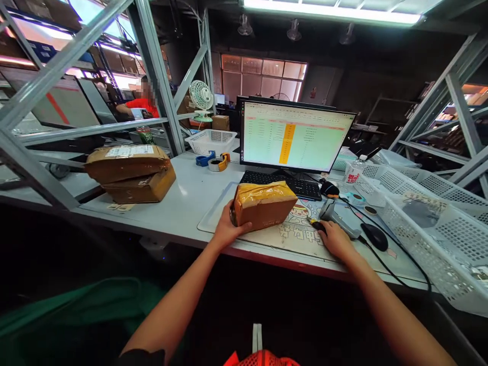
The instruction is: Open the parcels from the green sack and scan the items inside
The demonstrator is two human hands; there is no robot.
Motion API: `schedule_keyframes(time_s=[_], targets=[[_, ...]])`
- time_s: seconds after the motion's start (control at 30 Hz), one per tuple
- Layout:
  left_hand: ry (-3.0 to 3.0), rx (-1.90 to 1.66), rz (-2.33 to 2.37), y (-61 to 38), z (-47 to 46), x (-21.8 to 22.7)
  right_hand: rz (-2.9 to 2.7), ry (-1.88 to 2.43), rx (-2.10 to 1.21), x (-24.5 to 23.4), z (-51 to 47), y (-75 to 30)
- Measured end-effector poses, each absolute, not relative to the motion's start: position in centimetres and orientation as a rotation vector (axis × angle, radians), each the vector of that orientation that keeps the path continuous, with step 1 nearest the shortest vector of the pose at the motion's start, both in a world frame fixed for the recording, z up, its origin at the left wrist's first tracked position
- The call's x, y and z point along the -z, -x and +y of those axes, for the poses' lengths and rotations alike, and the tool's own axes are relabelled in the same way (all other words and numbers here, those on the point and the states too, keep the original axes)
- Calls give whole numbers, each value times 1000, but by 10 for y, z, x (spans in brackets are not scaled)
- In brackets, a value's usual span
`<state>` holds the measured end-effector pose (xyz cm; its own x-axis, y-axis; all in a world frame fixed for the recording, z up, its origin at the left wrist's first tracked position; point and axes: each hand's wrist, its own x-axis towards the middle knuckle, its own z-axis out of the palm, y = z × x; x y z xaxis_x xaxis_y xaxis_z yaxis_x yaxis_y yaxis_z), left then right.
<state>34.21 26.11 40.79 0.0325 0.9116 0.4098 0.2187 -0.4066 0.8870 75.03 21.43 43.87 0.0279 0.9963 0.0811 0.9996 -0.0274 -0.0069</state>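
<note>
My left hand [227, 229] grips the left end of a small brown cardboard parcel [264, 204] wrapped in yellow tape, which rests on a printed desk mat [293, 236] in front of me. My right hand [334, 239] lies on the mat to the parcel's right, fingers curled over a small black and yellow object [316, 224] that I cannot name. A grey handheld barcode scanner [335, 218] lies just beyond that hand, and a black mouse [374, 236] sits to its right.
A monitor [295, 136] showing a spreadsheet and a black keyboard [284, 184] stand behind the parcel. Two larger brown parcels [131, 173] are stacked at left. White mesh baskets [430, 223] fill the right side, tape dispensers [213, 161] lie further back, and a person in red sits far left.
</note>
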Motion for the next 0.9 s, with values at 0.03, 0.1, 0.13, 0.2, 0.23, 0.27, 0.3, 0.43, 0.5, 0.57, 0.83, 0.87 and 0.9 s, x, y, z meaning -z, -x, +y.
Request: schedule_keyframes(time_s=[0.03, 0.1, 0.13, 0.2, 0.23, 0.27, 0.3, 0.43, 0.5, 0.57, 0.83, 0.87, 0.9], targets=[[-1716, -1472, 1210, -342, 257, -415, -2127, 2197, 97, -437, 212, -751], [-1865, -1610, 1348, -341, 242, -436, -2052, 2119, 78, -441, 209, -749], [-1997, -1668, 1425, -343, 233, -450, -2001, 2053, 29, -447, 207, -746], [-2311, -1662, 1587, -350, 212, -477, -1898, 1870, -135, -463, 198, -734], [-2455, -1588, 1656, -355, 203, -489, -1862, 1770, -228, -473, 191, -726], [-2577, -1485, 1706, -362, 195, -499, -1845, 1682, -310, -483, 183, -716], [-2666, -1378, 1735, -370, 189, -507, -1843, 1600, -369, -493, 175, -705], [-2799, -1153, 1763, -394, 179, -512, -1942, 1418, -373, -519, 154, -663], [-2791, -1153, 1787, -399, 177, -508, -1999, 1370, -312, -521, 153, -650], [-2801, -1159, 1786, -399, 175, -504, -2035, 1330, -239, -517, 157, -641], [-2829, -1156, 1793, -399, 167, -497, -2023, 1550, 52, -499, 163, -621], [-2825, -1169, 1788, -399, 167, -496, -2023, 1568, 80, -498, 162, -620], [-2821, -1183, 1780, -399, 168, -494, -2025, 1588, 105, -497, 161, -618]])
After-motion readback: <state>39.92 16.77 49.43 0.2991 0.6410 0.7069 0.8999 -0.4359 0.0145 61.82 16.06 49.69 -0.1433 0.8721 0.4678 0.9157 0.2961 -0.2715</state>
